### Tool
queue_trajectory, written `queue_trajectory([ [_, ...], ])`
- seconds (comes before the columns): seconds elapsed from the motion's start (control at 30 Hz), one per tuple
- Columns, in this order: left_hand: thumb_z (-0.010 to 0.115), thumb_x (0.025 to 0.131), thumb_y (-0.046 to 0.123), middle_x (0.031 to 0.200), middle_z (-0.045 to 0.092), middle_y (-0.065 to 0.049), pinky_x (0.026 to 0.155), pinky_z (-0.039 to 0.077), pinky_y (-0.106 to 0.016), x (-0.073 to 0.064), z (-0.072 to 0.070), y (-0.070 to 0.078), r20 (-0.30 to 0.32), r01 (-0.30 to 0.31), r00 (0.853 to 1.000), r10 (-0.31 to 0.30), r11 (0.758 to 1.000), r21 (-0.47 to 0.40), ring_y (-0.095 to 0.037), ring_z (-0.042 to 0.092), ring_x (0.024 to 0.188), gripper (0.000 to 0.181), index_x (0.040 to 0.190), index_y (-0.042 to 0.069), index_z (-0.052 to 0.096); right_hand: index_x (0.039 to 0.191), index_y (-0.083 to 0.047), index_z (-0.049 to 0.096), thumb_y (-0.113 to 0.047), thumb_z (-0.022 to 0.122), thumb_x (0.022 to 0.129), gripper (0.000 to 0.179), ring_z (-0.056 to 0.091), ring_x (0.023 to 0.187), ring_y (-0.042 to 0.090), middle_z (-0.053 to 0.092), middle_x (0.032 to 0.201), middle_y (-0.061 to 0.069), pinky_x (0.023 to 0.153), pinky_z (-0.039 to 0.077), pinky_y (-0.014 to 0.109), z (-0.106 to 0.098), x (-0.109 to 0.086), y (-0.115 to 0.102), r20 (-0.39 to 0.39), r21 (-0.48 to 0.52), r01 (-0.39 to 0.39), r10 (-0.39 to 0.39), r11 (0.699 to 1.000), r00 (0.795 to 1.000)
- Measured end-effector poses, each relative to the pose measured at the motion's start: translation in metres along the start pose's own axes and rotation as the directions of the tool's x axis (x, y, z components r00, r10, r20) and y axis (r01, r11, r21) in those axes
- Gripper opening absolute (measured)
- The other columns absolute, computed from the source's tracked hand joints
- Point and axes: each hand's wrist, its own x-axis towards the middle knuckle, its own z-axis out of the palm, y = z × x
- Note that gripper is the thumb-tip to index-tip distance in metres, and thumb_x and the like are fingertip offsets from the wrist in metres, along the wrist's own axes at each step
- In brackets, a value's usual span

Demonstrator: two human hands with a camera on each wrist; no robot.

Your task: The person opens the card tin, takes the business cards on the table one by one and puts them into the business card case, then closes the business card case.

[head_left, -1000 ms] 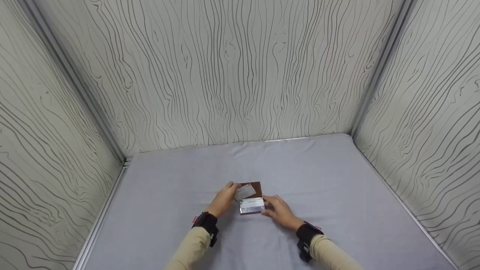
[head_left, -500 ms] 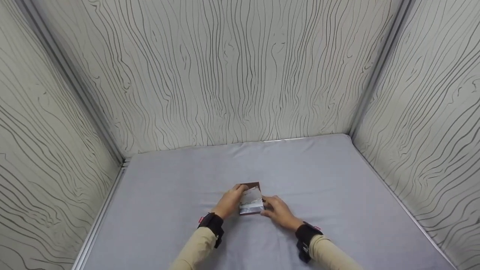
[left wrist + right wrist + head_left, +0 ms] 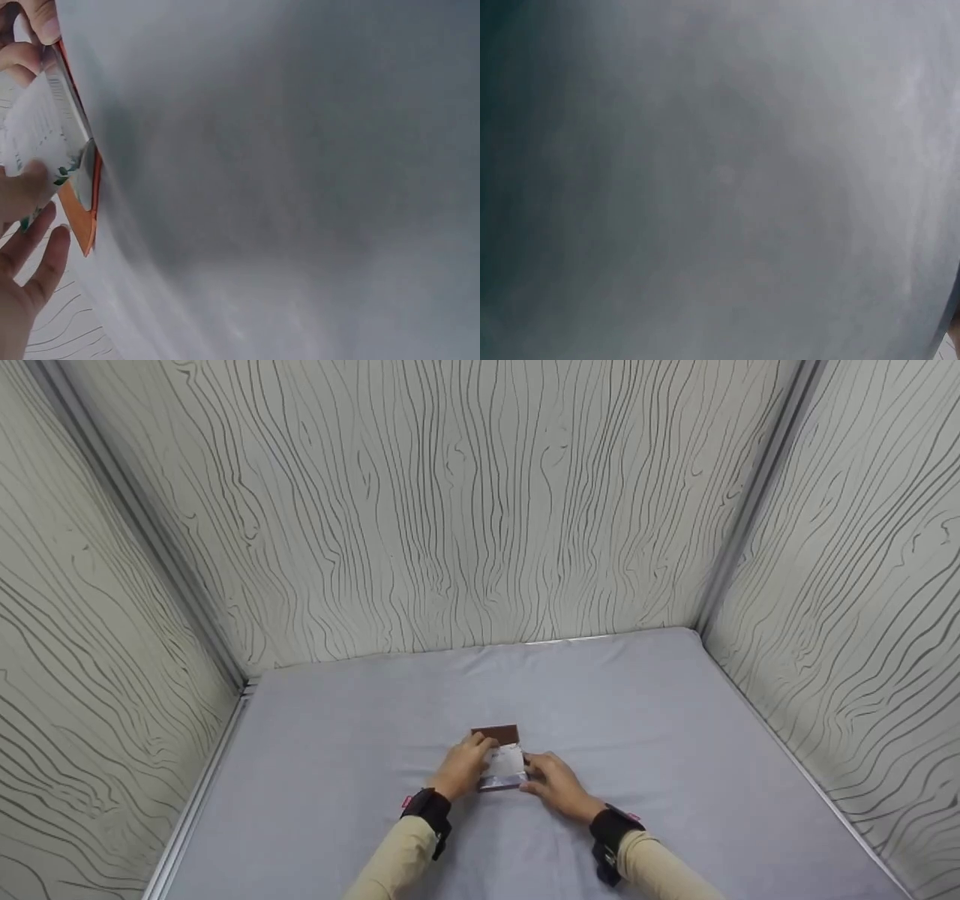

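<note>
A small business card case (image 3: 499, 734) lies unfolded on the cloth at the centre of the head view, its brown lid at the far side. The left wrist view shows the case's metal tray (image 3: 87, 176) and orange-brown edge. My left hand (image 3: 462, 765) pinches a white card (image 3: 507, 761) over the tray. Green leaf print marks that card (image 3: 37, 127), which is tilted in the left wrist view. My right hand (image 3: 559, 786) grips the near right side of the case between thumb and fingers. The right wrist view shows almost only blurred grey cloth.
A grey-lavender cloth (image 3: 360, 720) covers the table. Pale panels with dark wood-grain lines, such as the back wall (image 3: 480, 510), enclose it on three sides. Metal posts (image 3: 142, 525) stand in the corners.
My left hand has moved right and nearer with the card, from over the lid to over the tray. The lid's brown inside is now more exposed. My right hand stays almost still.
</note>
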Motion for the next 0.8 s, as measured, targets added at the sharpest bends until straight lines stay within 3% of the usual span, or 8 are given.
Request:
queue_trajectory([
  [0.1,0.076,0.081,-0.001,0.097,0.057,-0.005,0.075,0.053,-0.034,-0.0009,0.0025,0.0001,0.008,0.005,1.0,-0.005,1.0,0.031,-0.023,0.058,0.089,0.035,0.113,0.006,0.065,0.121,0.008,0.063,-0.018,0.08,0.083,0.049,0.058,0.095,0.024,0.066,0.1,0.008,0.085,0.051,0.043,0.0005,-0.0003,0.0004,-0.002,-0.003,-0.005,0.005,1.0,1.0],
  [0.43,0.077,0.081,0.003,0.101,0.057,-0.003,0.073,0.052,-0.036,-0.0029,0.0062,0.0003,0.06,0.029,0.998,-0.033,0.998,0.062,-0.023,0.057,0.09,0.037,0.116,0.009,0.065,0.127,0.012,0.058,-0.017,0.079,0.084,0.056,0.058,0.096,0.026,0.064,0.096,0.005,0.087,0.05,0.043,-0.0016,-0.0008,-0.0022,0.02,0.014,-0.035,0.035,0.999,0.999],
  [0.57,0.081,0.08,0.014,0.103,0.059,-0.003,0.073,0.053,-0.038,-0.0055,0.0073,0.0012,0.076,0.041,0.996,-0.044,0.998,0.043,-0.024,0.058,0.092,0.04,0.116,0.008,0.066,0.124,0.011,0.061,-0.017,0.079,0.084,0.052,0.058,0.098,0.028,0.066,0.097,0.008,0.086,0.05,0.044,-0.0024,-0.0009,-0.0032,0.014,0.009,-0.008,0.008,1.0,1.0],
  [0.8,0.084,0.076,0.037,0.11,0.06,0.0,0.083,0.05,-0.042,-0.0088,0.0089,0.0034,0.196,0.089,0.976,-0.096,0.995,0.043,-0.022,0.056,0.102,0.056,0.121,0.009,0.066,0.128,0.013,0.057,-0.016,0.078,0.084,0.057,0.058,0.097,0.027,0.067,0.093,0.005,0.087,0.05,0.043,-0.0041,-0.0009,-0.0036,0.023,-0.001,-0.005,0.005,1.0,1.0],
])
